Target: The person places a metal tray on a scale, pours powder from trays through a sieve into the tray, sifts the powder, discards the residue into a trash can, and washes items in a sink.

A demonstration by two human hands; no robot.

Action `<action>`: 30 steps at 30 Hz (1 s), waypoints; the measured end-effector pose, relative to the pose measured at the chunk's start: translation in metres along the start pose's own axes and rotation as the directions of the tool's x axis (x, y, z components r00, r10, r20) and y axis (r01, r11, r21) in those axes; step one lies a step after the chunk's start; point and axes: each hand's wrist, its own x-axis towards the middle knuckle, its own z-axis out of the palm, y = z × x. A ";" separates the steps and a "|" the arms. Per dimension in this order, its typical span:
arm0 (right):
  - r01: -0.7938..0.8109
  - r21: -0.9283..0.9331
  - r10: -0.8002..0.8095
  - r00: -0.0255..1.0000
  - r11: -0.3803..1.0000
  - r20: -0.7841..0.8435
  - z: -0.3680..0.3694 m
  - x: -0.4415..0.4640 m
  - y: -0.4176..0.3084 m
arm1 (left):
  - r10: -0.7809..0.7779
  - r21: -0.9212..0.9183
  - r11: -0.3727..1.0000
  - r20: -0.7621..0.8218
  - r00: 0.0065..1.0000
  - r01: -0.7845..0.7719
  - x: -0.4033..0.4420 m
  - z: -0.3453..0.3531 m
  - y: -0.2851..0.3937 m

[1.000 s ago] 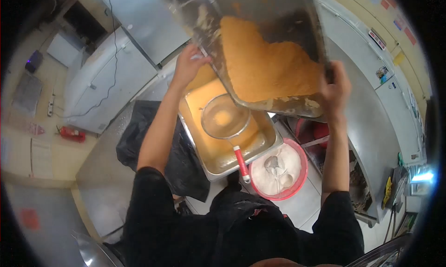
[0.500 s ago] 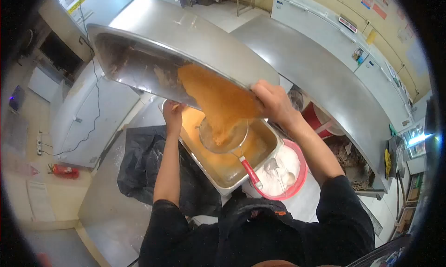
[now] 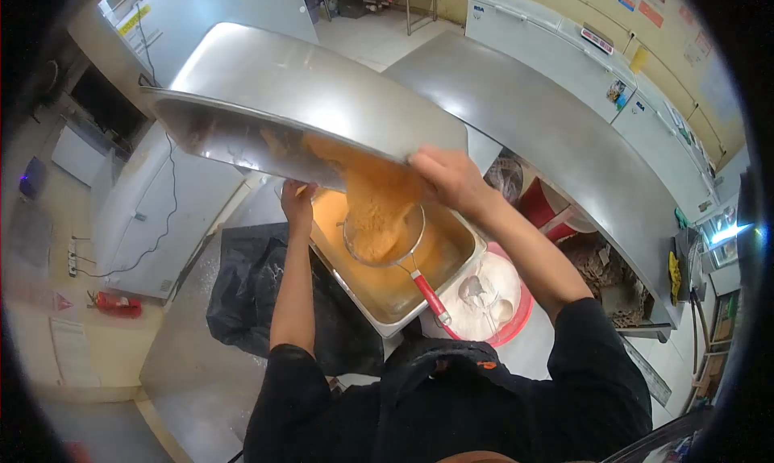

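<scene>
A deep metal pan (image 3: 306, 76) is tipped on its side above a second pan, its mouth facing down. My right hand (image 3: 458, 181) is closed on its right rim. At its lower rim is my left hand (image 3: 299, 207), fingers curled up against the edge and partly hidden. Orange powder (image 3: 377, 205) slides out in a thick stream into a round mesh strainer (image 3: 408, 231). The strainer's red handle (image 3: 430, 296) points toward me, across the near rim of the lower metal pan (image 3: 367, 311). More orange powder covers part of that pan's bottom.
A red basin (image 3: 526, 311) of white powder (image 3: 501, 279) with metal scoops (image 3: 471, 287) stands right of the lower pan. Black plastic (image 3: 250, 282) lies on the left of the steel table (image 3: 181, 342). A long steel counter (image 3: 532, 100) curves behind, with chest freezers (image 3: 516, 32) beyond.
The tipped pan's right end and my right hand have moved slightly left and down. Powder has heaped up in the strainer, and the stream now falls more steeply into it.
</scene>
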 end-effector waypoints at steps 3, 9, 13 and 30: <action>-0.018 0.000 0.018 1.000 1.000 0.005 0.002 0.003 -0.006 | -0.001 -0.151 0.988 -0.100 0.995 -0.014 0.004 0.007 -0.001; -0.002 -0.031 0.002 1.000 1.000 0.006 -0.001 0.001 -0.004 | -0.081 0.029 0.996 -0.026 0.996 0.082 0.002 -0.005 0.015; -0.034 -0.053 0.037 0.997 0.998 0.062 -0.006 -0.007 -0.010 | -0.077 -0.112 0.991 -0.033 0.996 0.073 0.000 -0.004 -0.013; -0.030 -0.058 0.031 1.000 0.998 0.004 -0.015 -0.008 -0.013 | 0.061 -0.066 0.996 -0.037 0.997 -0.063 0.003 -0.001 0.008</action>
